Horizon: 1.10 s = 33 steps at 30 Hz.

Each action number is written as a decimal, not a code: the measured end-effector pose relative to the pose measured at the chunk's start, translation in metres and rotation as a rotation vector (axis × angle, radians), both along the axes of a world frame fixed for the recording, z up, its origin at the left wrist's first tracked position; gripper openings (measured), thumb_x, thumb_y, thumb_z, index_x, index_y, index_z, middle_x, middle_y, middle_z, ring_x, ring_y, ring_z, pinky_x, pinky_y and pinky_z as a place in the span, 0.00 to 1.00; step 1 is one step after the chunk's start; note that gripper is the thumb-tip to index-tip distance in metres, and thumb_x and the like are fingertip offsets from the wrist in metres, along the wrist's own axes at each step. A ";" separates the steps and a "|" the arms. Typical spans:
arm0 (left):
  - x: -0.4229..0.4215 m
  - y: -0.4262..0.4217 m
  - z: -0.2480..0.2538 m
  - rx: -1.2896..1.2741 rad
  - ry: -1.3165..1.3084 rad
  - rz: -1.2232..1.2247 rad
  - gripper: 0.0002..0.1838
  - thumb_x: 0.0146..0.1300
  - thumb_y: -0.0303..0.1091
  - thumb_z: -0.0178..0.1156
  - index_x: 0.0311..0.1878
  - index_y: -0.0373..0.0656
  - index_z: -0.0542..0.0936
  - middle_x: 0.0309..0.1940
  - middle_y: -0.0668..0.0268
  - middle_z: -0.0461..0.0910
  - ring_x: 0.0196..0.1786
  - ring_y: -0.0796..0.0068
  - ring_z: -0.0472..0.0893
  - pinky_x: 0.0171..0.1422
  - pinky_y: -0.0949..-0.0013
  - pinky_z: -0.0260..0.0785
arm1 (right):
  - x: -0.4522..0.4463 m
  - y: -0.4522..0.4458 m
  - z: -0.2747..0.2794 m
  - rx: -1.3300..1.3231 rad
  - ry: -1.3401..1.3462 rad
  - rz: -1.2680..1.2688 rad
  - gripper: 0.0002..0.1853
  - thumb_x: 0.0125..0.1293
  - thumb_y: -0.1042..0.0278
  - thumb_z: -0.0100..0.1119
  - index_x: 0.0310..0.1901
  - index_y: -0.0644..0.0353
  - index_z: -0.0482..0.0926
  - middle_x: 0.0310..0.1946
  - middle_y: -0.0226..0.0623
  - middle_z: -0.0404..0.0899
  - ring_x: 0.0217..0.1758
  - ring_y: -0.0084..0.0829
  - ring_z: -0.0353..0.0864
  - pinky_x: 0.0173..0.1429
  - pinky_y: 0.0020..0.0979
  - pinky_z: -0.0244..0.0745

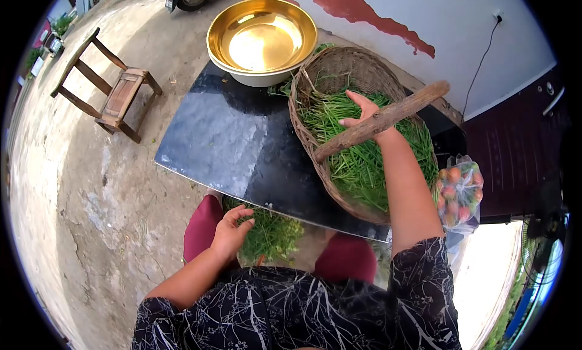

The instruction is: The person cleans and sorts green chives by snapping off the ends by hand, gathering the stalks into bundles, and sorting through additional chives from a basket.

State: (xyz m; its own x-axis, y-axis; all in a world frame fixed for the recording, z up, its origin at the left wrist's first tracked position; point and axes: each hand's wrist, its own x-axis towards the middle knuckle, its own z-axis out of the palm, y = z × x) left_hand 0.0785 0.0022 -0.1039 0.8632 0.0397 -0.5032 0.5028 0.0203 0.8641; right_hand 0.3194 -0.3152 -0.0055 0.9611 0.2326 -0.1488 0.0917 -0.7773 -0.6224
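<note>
Green stalks (pixel 364 180) in wicker basket (pixel 301 123), beneath right grip (pixel 368 113) — spread open, left grip (pixel 229 232) — loosely open, near table (pixel 212 147)

no readable text, labels or numbers

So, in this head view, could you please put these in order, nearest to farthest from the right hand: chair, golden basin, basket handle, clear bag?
From the right hand:
1. Basket handle, crossing just over it.
2. Golden basin, ahead to the left, and clear bag, on the right: too close to call.
3. Chair, far left.
</note>
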 end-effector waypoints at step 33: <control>0.014 -0.010 0.025 0.135 -0.115 -0.182 0.13 0.56 0.25 0.58 0.46 0.39 0.76 0.55 0.66 0.68 0.53 0.75 0.68 0.56 0.73 0.61 | -0.038 -0.048 0.019 0.410 -0.050 -0.118 0.27 0.41 0.71 0.73 0.46 0.64 0.73 0.43 0.35 0.76 0.44 0.29 0.73 0.50 0.30 0.69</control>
State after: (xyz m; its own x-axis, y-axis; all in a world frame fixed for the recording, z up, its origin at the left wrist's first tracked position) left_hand 0.0921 -0.0079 -0.0786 0.9136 -0.0611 -0.4020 0.3859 -0.1810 0.9046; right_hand 0.2809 -0.3635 0.0137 0.9883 0.1512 -0.0191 0.0554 -0.4731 -0.8793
